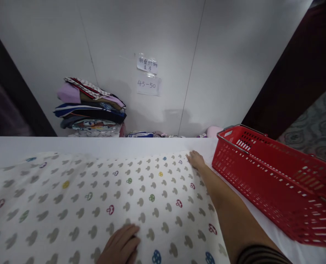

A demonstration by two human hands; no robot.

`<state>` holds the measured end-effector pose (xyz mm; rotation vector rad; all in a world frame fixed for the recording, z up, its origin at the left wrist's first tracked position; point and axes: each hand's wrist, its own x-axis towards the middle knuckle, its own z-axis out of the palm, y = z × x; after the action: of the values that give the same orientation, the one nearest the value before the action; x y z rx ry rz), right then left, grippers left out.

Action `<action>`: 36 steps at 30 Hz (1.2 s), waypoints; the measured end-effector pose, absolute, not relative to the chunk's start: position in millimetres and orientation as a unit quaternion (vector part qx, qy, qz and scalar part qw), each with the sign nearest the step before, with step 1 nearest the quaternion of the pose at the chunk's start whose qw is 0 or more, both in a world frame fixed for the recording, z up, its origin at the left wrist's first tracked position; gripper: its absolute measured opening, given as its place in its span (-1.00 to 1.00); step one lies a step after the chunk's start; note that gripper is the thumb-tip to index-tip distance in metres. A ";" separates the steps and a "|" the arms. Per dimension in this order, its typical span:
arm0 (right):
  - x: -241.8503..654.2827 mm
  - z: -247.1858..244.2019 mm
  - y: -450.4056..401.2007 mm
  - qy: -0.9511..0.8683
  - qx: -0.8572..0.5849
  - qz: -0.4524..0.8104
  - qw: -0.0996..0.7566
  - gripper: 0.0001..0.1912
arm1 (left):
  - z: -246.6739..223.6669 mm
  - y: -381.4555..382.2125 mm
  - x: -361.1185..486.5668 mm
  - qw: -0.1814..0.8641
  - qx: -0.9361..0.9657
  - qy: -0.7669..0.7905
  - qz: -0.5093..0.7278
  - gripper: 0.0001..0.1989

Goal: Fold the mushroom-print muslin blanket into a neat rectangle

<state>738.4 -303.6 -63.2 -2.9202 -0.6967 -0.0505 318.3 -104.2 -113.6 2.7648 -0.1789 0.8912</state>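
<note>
A white tablecloth [149, 183] printed with grey and coloured mushrooms lies spread over a white table, with slight ripples toward the left. My left hand [120, 245] rests on it at the near middle, fingers loosely stretched and slightly bent, holding nothing. At the far right corner of the cloth is my right hand [196, 160], arm reaching forward, its fingers closed at the fabric's edge. The near edge of the cloth runs out of view.
A red plastic basket [262, 190] with metal handles stands on the table [151, 143] at the right. Behind the table's far edge, a stack of folded clothes [92, 106] leans near the white wall. Two paper notes [149, 85] are taped there.
</note>
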 end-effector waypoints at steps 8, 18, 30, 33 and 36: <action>625.5 -62.4 -342.5 -0.301 -0.949 0.034 0.092 -0.45 | -94.1 -136.7 295.4 0.018 0.954 -0.152 0.260 -0.61; 513.5 -50.8 -518.2 -0.125 -0.964 -0.051 0.228 -0.54 | -58.0 -221.0 269.4 0.132 0.970 -0.204 -0.023 -0.52; 476.2 -41.1 -606.2 0.169 -0.927 0.053 0.331 -0.79 | -50.7 -265.3 266.0 0.107 0.961 -0.254 -0.006 -0.60; 488.8 -36.4 -593.7 0.200 -0.906 0.095 0.360 -0.73 | -39.6 -269.8 264.7 0.098 0.967 -0.234 -0.025 -0.61; 496.8 -32.4 -584.5 0.214 -0.892 0.120 0.381 -0.69 | -34.8 -272.3 264.1 0.100 0.970 -0.220 -0.040 -0.63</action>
<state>496.8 -584.5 -32.4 -2.2761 0.5462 0.3053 264.1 -272.3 -34.8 2.8659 -0.6497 -0.1172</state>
